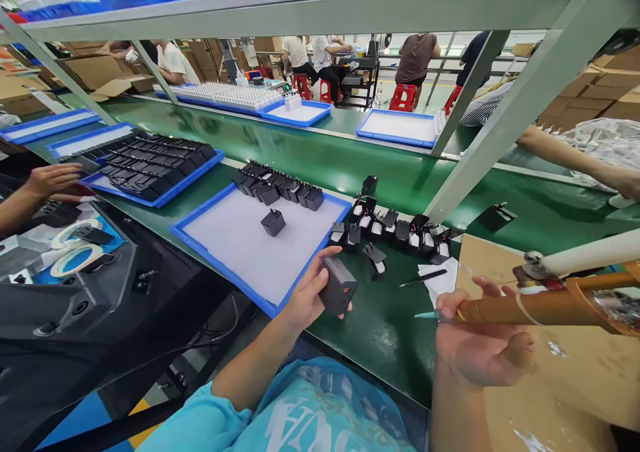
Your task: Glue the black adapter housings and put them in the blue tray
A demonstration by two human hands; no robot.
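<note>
orange tool [555,307] cut off right, shirt [320,409] cropped

blocks [273,222] on tray [235,249] | casings [401,231] right of tray | cardboard [560,399] farther right

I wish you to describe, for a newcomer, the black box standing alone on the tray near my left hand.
On the green bench, look at the blue-rimmed tray beyond the left hand. Black boxes crowd its far edge. The wanted box sits nearer, by itself, touching none of them.

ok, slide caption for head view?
Left hand holds a black box, right hand an orange tool, at a green bench.
</note>
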